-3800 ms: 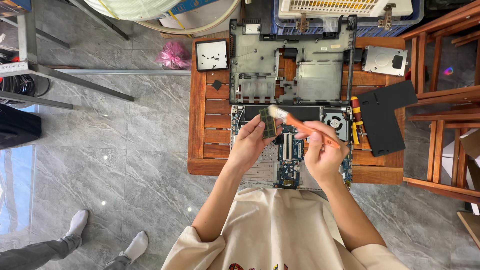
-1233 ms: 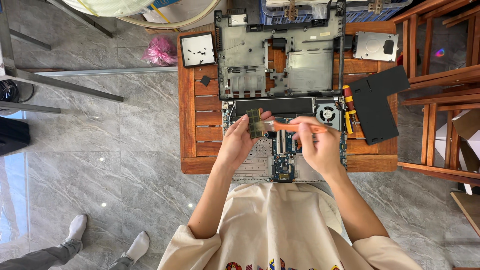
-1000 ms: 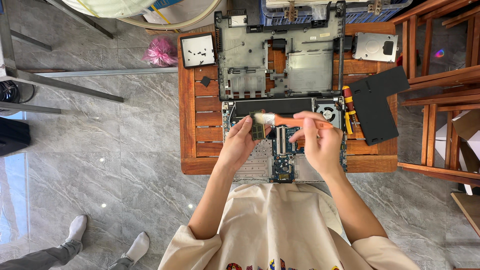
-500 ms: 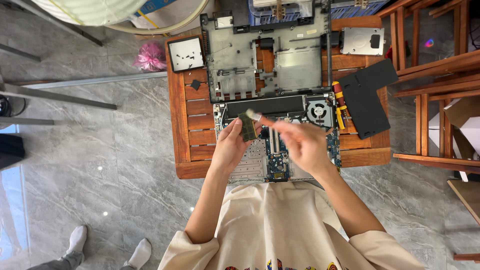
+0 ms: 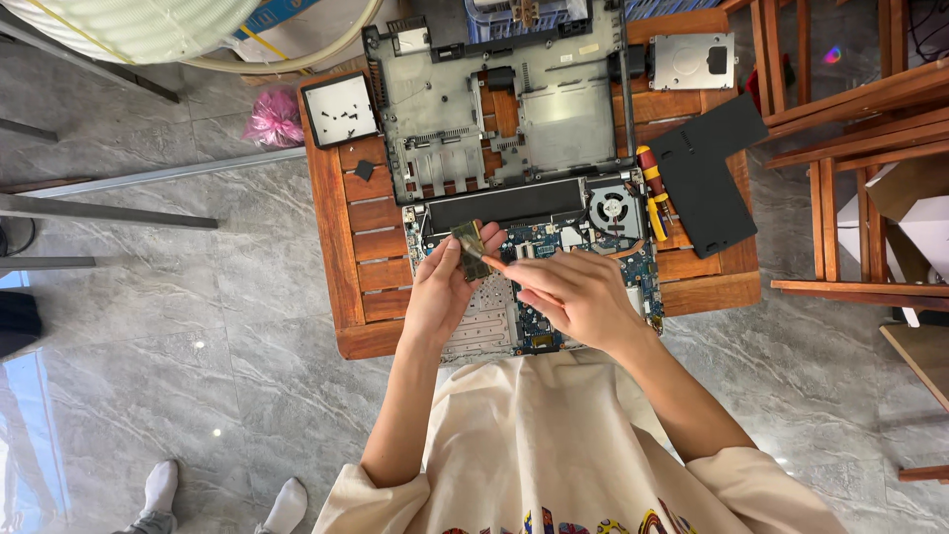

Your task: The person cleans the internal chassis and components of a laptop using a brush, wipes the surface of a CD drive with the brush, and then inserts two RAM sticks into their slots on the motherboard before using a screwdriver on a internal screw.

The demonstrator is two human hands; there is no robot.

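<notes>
While the left hand (image 5: 445,292) is pinching a small green chip (image 5: 471,249) upright over the board (image 5: 534,297), the right hand (image 5: 578,297) is closing its fingers round an orange brush (image 5: 494,265), its tip touching the chip. Both forearms are reaching up from the table's (image 5: 341,247) near edge. Screwdrivers (image 5: 652,193) and a black cover (image 5: 707,183) are lying at the right, near that edge.

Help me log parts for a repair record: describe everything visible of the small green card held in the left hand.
The small green card is a thin, flat, rectangular circuit module, greenish with dark patches. The left hand pinches it tilted above the open laptop board. The brush in the right hand touches its lower edge. Finer detail is too small to tell.
</notes>
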